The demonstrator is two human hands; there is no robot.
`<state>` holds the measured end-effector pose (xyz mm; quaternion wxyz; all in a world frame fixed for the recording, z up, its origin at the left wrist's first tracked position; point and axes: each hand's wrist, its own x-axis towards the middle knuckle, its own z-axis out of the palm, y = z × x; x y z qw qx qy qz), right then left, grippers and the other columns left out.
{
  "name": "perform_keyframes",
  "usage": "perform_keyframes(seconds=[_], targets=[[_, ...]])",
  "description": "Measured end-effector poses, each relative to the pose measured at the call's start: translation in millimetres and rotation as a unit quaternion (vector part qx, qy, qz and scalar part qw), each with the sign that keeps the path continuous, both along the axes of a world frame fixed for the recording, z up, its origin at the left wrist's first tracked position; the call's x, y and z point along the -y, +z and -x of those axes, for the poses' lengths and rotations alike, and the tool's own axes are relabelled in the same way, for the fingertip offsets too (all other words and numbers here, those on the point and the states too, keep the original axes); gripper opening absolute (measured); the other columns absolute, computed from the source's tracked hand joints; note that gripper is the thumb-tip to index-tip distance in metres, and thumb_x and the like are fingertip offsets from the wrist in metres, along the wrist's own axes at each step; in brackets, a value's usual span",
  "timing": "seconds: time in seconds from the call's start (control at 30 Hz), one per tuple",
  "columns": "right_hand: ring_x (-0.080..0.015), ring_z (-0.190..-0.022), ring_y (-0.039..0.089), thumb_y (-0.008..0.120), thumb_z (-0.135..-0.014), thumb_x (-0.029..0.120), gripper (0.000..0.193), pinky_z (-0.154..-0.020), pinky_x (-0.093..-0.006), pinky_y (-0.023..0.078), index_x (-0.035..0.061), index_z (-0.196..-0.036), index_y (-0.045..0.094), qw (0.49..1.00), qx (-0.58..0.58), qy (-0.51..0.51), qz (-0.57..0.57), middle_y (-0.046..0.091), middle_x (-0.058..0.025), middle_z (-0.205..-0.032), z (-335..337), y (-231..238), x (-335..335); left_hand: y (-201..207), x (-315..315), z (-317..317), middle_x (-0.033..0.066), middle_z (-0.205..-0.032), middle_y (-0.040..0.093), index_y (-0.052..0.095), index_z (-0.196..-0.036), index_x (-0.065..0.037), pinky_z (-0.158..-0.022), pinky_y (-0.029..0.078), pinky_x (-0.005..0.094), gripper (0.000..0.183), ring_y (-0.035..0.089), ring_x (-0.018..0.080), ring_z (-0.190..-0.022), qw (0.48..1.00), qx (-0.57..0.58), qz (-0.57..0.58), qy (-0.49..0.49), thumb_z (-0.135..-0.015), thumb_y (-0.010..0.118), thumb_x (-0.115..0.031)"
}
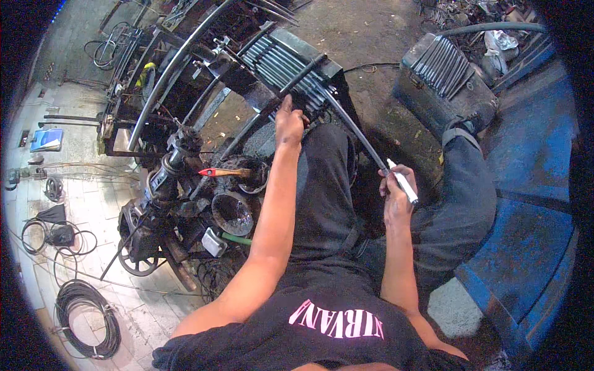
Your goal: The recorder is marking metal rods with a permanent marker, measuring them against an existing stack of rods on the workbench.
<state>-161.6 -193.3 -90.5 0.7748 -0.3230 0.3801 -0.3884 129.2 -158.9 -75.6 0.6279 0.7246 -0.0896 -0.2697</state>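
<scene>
My left hand (pixel 289 122) reaches forward with its index finger stretched out against a dark frame, beside a row of metal rods (pixel 266 59). Its other fingers are partly curled, and nothing shows in them. A dark crossbar (pixel 303 73) lies over the rods. My right hand (pixel 397 191) is closed around a white marker (pixel 403 183) and the near end of a long metal rod (pixel 356 131). That rod slants up and left toward the row. What lies under the right fingers is hidden.
A second batch of rods (pixel 442 67) rests on a metal box (pixel 421 93) at the far right. To the left stand a dark machine (pixel 173 167), a red-tipped brush (pixel 226 172) and a funnel-like bowl (pixel 232 213). A coiled cable (pixel 65 321) lies on the tiles. Blue metal panels (pixel 526 247) flank my right.
</scene>
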Motion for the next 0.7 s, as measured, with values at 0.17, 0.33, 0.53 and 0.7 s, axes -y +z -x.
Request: perform_keyframes(seconds=[0.17, 0.33, 0.53, 0.7], targets=[[-0.0139, -0.067, 0.057, 0.057, -0.091, -0.003, 0.018, -0.057, -0.0252, 0.043, 0.0079, -0.105, 0.055, 1.0, 0.01, -0.002, -0.002, 0.067, -0.0178, -0.096, -2.9, 4.2, 0.3, 2.0, 3.5, 3.5, 0.0201, -0.149, 0.041, 0.03, -0.148, 0.007, -0.058, 0.048, 0.0313, 0.066, 0.056, 0.0138, -0.063, 0.999, 0.044, -0.01, 0.002, -0.083, 0.041, 0.008], [-0.0134, -0.066, 0.057, 0.056, -0.091, -0.003, 0.018, -0.057, -0.0246, 0.043, 0.007, -0.105, 0.055, 1.0, 0.001, -0.002, -0.002, 0.067, -0.0182, -0.096, -3.4, 3.2, 0.7, 4.3, 2.9, 4.0, 0.0198, -0.139, 0.05, 0.031, -0.147, 0.007, -0.058, 0.05, 0.0308, 0.066, 0.056, 0.0136, -0.065, 0.995, 0.075, -0.064, -0.016, -0.083, 0.048, 0.008], [-0.0131, -0.066, 0.057, 0.057, -0.093, -0.001, 0.015, -0.055, -0.0239, 0.042, 0.0072, -0.106, 0.055, 1.0, -0.021, -0.013, 0.016, 0.066, -0.0175, -0.095, -1.1, 4.7, 1.3, 25.3, 4.5, 11.3, 0.0235, -0.133, 0.056, 0.034, -0.145, 0.008, -0.076, 0.053, 0.0345, 0.068, 0.067, 0.0218, -0.084, 0.991, 0.053, -0.124, -0.024, -0.087, 0.061, -0.016], [-0.0123, -0.064, 0.056, 0.055, -0.093, -0.002, 0.017, -0.055, -0.0242, 0.043, 0.0076, -0.106, 0.053, 1.0, -0.019, -0.006, 0.02, 0.065, -0.0159, -0.095, -2.3, 0.8, 0.0, 23.2, 11.3, 10.0, 0.0306, -0.144, 0.041, 0.037, -0.142, 0.009, -0.116, 0.026, 0.0388, 0.078, 0.035, 0.0382, -0.14, 0.954, 0.172, -0.247, -0.012, -0.085, 0.061, -0.037]])
